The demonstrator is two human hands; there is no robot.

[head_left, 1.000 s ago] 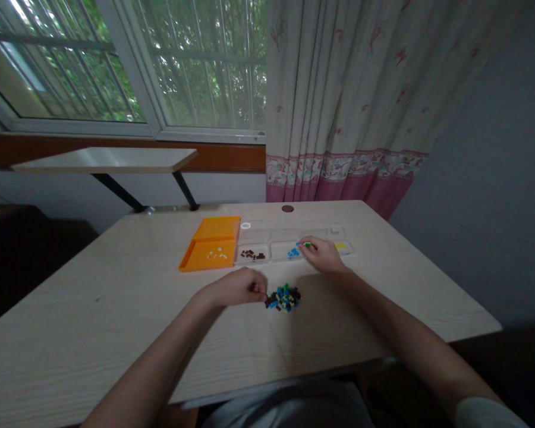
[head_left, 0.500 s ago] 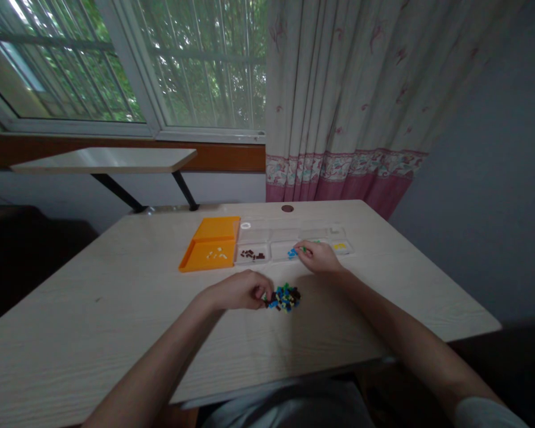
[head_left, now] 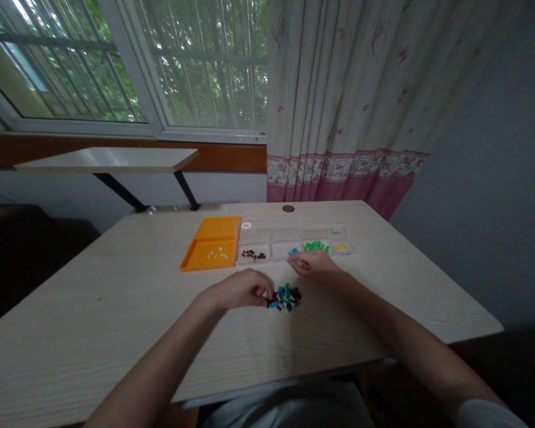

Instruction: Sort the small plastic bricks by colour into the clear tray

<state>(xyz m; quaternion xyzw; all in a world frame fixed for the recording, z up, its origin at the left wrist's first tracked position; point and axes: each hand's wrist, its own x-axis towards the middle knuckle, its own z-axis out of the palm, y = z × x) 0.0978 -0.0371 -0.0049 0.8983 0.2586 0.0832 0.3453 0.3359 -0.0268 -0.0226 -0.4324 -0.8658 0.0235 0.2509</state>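
A small heap of mixed coloured bricks point(head_left: 285, 297) lies on the pale wooden table point(head_left: 116, 321). My left hand point(head_left: 241, 288) rests at the heap's left edge, fingers curled and pinched among the bricks. My right hand point(head_left: 312, 263) hovers just behind the heap, fingers drawn together, at the near edge of a clear compartment tray point(head_left: 289, 244). The tray holds brown bricks point(head_left: 253, 255), blue bricks point(head_left: 292, 251), green bricks point(head_left: 315, 246) and yellow bricks point(head_left: 340, 245) in separate cells. What either hand pinches is too small to make out.
An orange lid point(head_left: 214, 244) with a few white pieces lies left of the tray. A cable hole point(head_left: 288, 208) sits near the table's far edge. A curtain point(head_left: 352, 95) and window point(head_left: 129, 59) are behind; a small shelf point(head_left: 102, 159) projects at the left.
My right hand has drawn back from the green cell toward me, uncovering the green bricks. My left hand has shifted slightly right into the heap's edge.
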